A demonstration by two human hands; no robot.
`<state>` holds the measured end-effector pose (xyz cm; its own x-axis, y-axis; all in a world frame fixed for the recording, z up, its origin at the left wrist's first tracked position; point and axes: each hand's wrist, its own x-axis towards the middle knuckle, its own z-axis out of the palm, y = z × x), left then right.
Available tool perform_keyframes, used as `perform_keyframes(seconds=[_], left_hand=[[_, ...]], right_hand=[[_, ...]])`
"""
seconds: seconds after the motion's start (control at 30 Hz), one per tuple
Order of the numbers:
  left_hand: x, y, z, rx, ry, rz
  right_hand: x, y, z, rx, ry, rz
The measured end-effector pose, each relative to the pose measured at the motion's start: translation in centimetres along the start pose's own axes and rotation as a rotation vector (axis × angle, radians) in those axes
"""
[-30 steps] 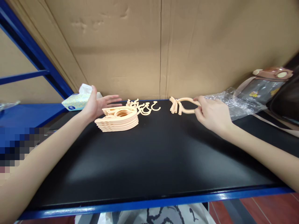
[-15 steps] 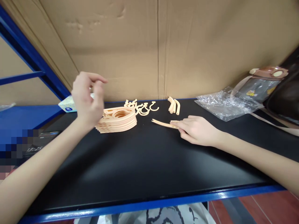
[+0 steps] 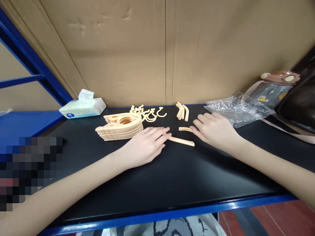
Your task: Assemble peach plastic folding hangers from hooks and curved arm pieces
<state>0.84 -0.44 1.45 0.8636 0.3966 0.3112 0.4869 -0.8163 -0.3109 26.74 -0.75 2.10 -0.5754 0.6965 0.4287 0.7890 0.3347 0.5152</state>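
Note:
My left hand (image 3: 147, 144) is low over the table, its fingers closed on the left end of a beige plastic hanger arm (image 3: 182, 141). That arm slants down to the right, its holed end free. My right hand (image 3: 214, 131) has curled fingers, with thumb and fingertips at the right end of another beige hanger arm (image 3: 185, 129), partly hidden by the hand. Beside my left hand is a stack of beige folding hanger pieces (image 3: 120, 127). Several loose beige hooks (image 3: 151, 115) lie behind the stack. More curved hanger arms (image 3: 182, 111) are bunched at the back.
A tissue pack (image 3: 83, 108) stands at the back left by the blue frame. Crumpled clear plastic (image 3: 228, 108) and a strapped drink bottle (image 3: 270, 88) are at the right, beside a dark bag (image 3: 300, 88). Cardboard (image 3: 123, 49) walls the back of the black table (image 3: 157, 186).
My left hand has come down from above the stack to the hanger arm in the middle. My right hand has let that arm go and shifted right to the other one.

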Motion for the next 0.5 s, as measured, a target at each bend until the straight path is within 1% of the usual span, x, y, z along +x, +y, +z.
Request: perform_keyframes(seconds=[0.07,0.17,0.23,0.3,0.37,0.5], left_hand=[[-0.1,-0.6,0.5,-0.035,-0.026,-0.036],[-0.1,-1.0,0.8,-0.094,-0.047,-0.067],[0.0,-0.9,0.8,-0.133,-0.044,-0.07],[0.0,-0.9,0.8,-0.175,-0.035,-0.055],[0.1,-0.9,0.8,-0.213,-0.025,-0.04],[0.1,-1.1,0.9,-0.26,-0.001,-0.023]], right_hand=[[-0.1,-0.1,0.1,-0.005,-0.062,0.012],[-0.3,-0.4,0.5,0.091,-0.137,-0.043],[-0.3,-0.6,0.8,0.181,-0.138,-0.08],[-0.2,-0.8,1.1,0.278,-0.112,-0.085],[-0.1,-1.0,1.3,0.409,-0.102,-0.045],[0.0,-1.3,1.6,0.668,-0.138,0.079]])
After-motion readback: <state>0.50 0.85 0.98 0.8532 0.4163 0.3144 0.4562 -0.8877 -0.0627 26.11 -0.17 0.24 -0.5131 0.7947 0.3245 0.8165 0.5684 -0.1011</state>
